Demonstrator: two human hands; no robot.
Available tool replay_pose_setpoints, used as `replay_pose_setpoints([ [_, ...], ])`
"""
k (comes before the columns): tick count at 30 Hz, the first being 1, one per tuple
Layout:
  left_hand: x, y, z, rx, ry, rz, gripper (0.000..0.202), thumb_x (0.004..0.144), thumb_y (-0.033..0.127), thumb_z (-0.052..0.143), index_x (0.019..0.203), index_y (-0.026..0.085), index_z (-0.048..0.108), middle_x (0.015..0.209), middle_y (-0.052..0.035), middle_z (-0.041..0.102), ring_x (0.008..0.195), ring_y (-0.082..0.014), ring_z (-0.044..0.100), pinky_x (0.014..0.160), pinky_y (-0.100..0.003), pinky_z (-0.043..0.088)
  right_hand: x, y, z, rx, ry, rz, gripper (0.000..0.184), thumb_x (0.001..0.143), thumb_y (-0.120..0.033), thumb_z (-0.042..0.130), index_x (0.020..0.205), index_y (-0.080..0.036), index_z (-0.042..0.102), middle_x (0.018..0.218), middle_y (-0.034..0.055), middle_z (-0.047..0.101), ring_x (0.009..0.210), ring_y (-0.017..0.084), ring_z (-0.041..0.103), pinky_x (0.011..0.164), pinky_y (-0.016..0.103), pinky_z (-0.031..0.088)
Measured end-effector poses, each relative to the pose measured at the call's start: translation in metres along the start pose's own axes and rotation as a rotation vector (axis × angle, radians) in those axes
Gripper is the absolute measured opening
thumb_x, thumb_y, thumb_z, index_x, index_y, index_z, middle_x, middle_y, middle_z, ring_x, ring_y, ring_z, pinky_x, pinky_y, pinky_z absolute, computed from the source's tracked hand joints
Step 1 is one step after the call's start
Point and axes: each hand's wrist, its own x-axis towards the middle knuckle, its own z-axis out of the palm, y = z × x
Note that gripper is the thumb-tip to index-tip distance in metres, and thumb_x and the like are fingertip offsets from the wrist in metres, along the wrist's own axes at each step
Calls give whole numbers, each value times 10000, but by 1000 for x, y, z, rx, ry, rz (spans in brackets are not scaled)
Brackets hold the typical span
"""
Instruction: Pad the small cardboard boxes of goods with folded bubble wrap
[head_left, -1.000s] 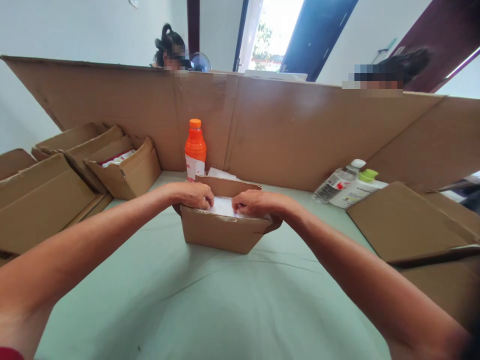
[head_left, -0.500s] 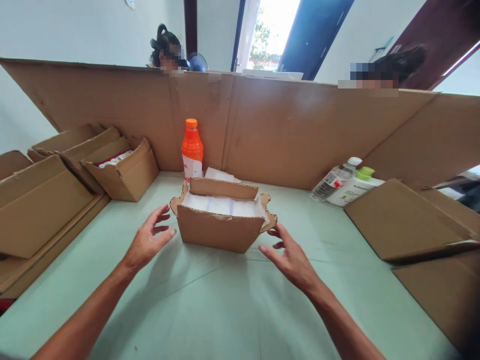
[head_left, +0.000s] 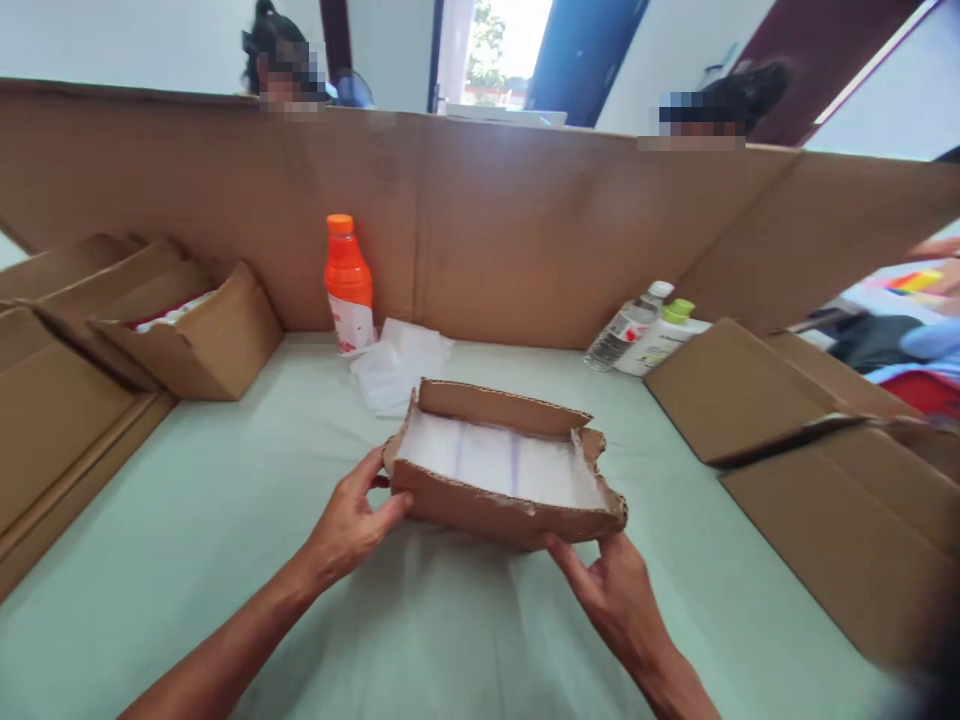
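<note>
The box is held between two partly curled hands: its left end is gripped by the left hand, with the thumb laid on the front wall, and its right end by the right hand, whose thumb is pressed at the lower front edge and whose other fingers are mostly hidden. The box is tilted toward the wearer over the green table; whether its base is touching cannot be told. It is filled with white packets. Right of the box, brown cartons are stacked; more cartons are seen to its left. Just behind the box, thin white sheets are strewn beside an orange bottle. Behind and to its right, a clear bottle is leaned beside a white bottle. Farthest behind the box, two people are partly hidden by a cardboard wall.
</note>
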Motion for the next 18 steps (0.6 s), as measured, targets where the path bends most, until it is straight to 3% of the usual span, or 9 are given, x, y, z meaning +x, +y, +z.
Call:
replay_pose_setpoints([
  [2, -4, -3, -5, 107, 0, -28, 345, 825, 403, 640, 1116, 221, 671, 1097, -70, 720, 900, -234, 696, 730, -344, 589, -13, -4, 5, 29, 63, -21, 482, 867, -493, 624, 1250, -203, 582, 1088, 118, 710, 851, 290, 698, 753, 428, 591],
  [4, -4, -8, -9, 188, -10, -83, 329, 830, 480, 626, 1033, 225, 673, 966, -57, 717, 777, -227, 688, 610, -327, 562, -15, -6, 14, 67, 89, -26, 585, 881, -482, 613, 1384, -208, 495, 1242, 134, 664, 1103, 334, 664, 890, 460, 576],
  [7, 0, -16, -5, 141, -85, -192, 392, 855, 550, 591, 1071, 227, 637, 787, -19, 685, 642, -209, 654, 557, -325, 541, -11, 0, 22, 118, 77, -18, 623, 892, -479, 615, 1438, -237, 435, 1299, 128, 630, 1191, 337, 627, 955, 469, 558],
  [9, 9, -17, 9, 31, -110, -232, 433, 851, 558, 604, 1122, 220, 602, 864, -26, 691, 686, -208, 673, 585, -326, 558, -8, 9, 20, 124, 85, -23, 617, 890, -477, 628, 1428, -242, 435, 1299, 130, 623, 1188, 337, 624, 968, 480, 551],
  [13, 54, -9, 62, -167, -161, -200, 506, 814, 535, 662, 1178, 195, 570, 1117, -71, 654, 803, -197, 691, 701, -337, 585, 2, 45, 2, 102, 163, 25, 594, 891, -481, 629, 1390, -214, 448, 1271, 146, 623, 1134, 321, 637, 941, 479, 558],
  [15, 87, -2, 100, -228, -232, -141, 570, 802, 505, 681, 1258, 193, 544, 1209, -91, 637, 788, -169, 668, 764, -345, 576, 9, 71, -12, 81, 229, 85, 580, 871, -495, 650, 1339, -196, 482, 1227, 147, 634, 1059, 305, 653, 902, 473, 569],
  [18, 136, 8, 166, -360, -333, -69, 787, 746, 437, 733, 1429, 199, 422, 1451, -147, 513, 963, -198, 659, 936, -381, 529, 19, 113, -31, 87, 336, 196, 642, 847, -498, 678, 1363, -178, 467, 1282, 160, 607, 1017, 281, 657, 878, 466, 577],
])
